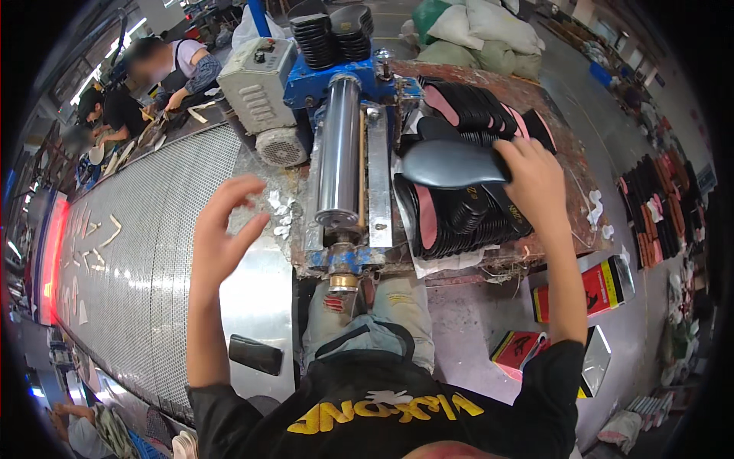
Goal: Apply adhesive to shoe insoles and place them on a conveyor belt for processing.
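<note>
My right hand (535, 180) grips the heel end of a shiny black insole (451, 163), its fingers closed round the edge. The insole lies level above rows of stacked black insoles (474, 222), some with pink faces. Another row of black and pink insoles (478, 107) stands behind it. My left hand (229, 226) is raised to the left of the roller machine, fingers apart and curved, with nothing in it. Between the hands is the machine's polished metal roller (339, 153), with nothing visible on it.
A grey motor box (256, 84) adjoins the roller, and insole stacks (313, 42) top the blue frame. At left runs a mesh conveyor belt (168, 245); a phone (256, 354) lies nearer me. Red-and-yellow cans (589, 291) stand at right. Co-workers sit at far left.
</note>
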The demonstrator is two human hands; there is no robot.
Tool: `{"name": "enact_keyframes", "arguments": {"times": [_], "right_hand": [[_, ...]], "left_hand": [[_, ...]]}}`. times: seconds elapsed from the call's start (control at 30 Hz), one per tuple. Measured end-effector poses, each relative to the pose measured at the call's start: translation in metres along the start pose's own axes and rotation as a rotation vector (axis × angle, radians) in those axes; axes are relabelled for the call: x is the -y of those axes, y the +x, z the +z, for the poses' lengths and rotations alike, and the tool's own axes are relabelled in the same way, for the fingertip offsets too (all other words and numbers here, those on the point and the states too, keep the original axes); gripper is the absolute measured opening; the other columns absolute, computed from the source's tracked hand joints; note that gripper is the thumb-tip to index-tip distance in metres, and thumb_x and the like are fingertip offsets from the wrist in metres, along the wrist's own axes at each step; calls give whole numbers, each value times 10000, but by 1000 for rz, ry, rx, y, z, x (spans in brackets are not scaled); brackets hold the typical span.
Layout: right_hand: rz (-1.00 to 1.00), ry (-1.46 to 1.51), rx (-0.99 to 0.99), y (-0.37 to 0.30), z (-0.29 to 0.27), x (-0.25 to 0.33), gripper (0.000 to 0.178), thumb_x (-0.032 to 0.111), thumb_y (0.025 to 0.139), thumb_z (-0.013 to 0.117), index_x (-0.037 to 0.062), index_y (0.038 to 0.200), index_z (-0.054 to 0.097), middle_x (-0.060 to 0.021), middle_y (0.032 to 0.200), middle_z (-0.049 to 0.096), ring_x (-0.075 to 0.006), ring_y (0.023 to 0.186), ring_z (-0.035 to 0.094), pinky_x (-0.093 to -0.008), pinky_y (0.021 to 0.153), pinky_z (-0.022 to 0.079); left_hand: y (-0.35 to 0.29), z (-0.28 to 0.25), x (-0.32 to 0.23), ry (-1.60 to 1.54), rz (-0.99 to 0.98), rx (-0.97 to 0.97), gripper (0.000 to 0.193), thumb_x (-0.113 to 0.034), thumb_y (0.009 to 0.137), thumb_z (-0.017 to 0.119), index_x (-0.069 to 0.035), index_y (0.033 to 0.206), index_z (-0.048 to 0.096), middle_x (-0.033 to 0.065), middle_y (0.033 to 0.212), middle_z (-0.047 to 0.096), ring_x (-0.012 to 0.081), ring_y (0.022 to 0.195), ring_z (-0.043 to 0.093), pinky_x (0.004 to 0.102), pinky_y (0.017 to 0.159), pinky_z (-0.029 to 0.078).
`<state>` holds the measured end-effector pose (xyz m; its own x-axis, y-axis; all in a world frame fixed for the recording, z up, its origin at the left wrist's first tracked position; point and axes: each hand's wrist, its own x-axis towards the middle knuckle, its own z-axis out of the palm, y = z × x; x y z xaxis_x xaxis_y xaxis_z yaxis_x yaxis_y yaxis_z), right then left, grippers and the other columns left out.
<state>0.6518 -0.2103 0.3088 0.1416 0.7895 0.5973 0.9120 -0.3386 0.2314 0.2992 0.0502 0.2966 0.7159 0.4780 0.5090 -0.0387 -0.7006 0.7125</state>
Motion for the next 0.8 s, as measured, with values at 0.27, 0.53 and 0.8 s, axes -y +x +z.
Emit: {"name": "enact_keyframes", "arguments": {"times": [0.27,0.53,0.8], "right_hand": [[-196,272,201,52,31,68,413,37,646,716,30,1040,591,-107,937,585,-305,932,577,-398,816,485],[-225,609,260,131,-21,57,414,94,728,735,11,1110,598,-144,1116,628,-318,1065,597,-388,939,470],[-84,244,-28,308,52,101,458,405,859,653,-20,1028,626,-218,951,679,-356,910,662,-426,797,510]], "left_hand": [[61,19,39,193,158,522,796,-307,715,821,4,1358,469,181,1447,434,329,1331,429,398,1090,370],[79,7,55,400,298,418,769,-330,628,844,-25,1259,529,143,1281,546,360,1179,500,422,1016,408],[41,-51,119,485,63,470,840,-349,615,859,-111,1334,495,138,1246,564,343,1115,513,413,986,397]]}}
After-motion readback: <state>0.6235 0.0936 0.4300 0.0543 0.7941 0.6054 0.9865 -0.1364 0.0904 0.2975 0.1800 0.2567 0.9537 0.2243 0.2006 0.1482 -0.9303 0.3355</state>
